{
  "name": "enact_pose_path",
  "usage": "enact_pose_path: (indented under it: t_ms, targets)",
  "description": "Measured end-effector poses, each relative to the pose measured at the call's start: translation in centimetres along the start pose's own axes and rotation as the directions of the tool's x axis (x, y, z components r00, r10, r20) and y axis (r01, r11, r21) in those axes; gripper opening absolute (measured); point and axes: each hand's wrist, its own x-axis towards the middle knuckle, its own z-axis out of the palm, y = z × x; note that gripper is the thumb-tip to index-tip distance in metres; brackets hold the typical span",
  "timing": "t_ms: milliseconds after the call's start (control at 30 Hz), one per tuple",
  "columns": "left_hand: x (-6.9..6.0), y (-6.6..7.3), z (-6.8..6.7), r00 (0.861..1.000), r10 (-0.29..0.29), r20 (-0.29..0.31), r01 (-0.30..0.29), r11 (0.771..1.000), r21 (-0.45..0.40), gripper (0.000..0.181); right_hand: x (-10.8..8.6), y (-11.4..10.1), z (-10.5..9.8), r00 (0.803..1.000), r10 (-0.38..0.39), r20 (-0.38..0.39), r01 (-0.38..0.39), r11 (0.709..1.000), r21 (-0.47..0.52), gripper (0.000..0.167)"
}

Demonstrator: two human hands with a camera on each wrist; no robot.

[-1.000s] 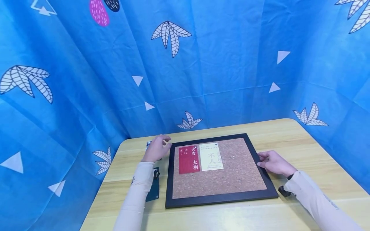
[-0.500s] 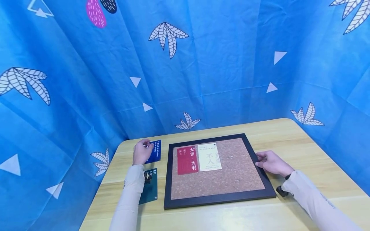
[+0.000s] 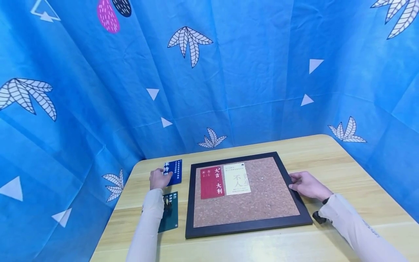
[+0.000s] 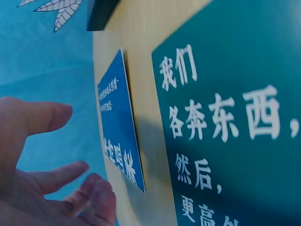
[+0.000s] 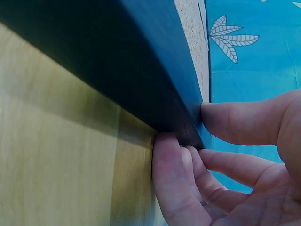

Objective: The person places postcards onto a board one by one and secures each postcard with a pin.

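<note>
The left hand [image 3: 159,179] is at the near left side of a blue card [image 3: 176,174] with white writing. In the left wrist view its thumb and fingers are spread apart beside that blue card [image 4: 116,122]. On the right, the other hand [image 3: 308,185] grips the right edge of a black-framed cork board [image 3: 271,196]. The right wrist view shows its thumb against the black frame [image 5: 136,61] and its fingers curled at the frame's lower side. A red card [image 3: 211,185] and a cream card [image 3: 233,182] lie side by side on the cork.
A dark green card [image 3: 171,218] lies on the wooden table [image 3: 137,198], left of the board and partly under the left wrist. Blue patterned curtain [image 3: 255,72] hangs behind the table and along both sides.
The left hand has moved left from the board's upper left corner, uncovering more of the blue card. The right hand has stayed at the frame's right edge.
</note>
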Motion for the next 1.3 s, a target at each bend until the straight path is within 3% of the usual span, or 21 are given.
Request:
enact_pose_path:
  t_ms: [267,467,833,1133,1300]
  targets:
    - [0.1,-0.5,1.3,1.000,-0.004,0.011,0.002,0.986,0.169,0.075,-0.1,0.0,0.1,1.000,-0.005,-0.006,0.005,1.000,0.011,0.057]
    - [-0.2,-0.4,1.6,1.000,-0.023,-0.007,0.024,0.980,0.196,0.074,-0.1,0.1,0.1,1.000,-0.008,-0.001,0.008,1.000,0.015,0.056]
    - [-0.4,-0.4,0.7,0.993,-0.120,0.022,0.118,0.989,0.089,0.087,0.2,0.4,0.2,1.000,-0.007,-0.002,0.007,1.000,0.013,0.056]
    - [0.1,-1.2,0.2,0.991,-0.131,0.026,0.132,0.991,-0.029,0.082,-0.2,0.0,0.0,1.000,-0.003,0.001,0.003,1.000,0.012,0.056]
    - [0.7,-1.9,-0.2,0.991,-0.120,0.059,0.122,0.992,-0.035,0.076,-0.1,0.0,0.0,1.000,0.002,0.000,-0.002,1.000,0.014,0.056]
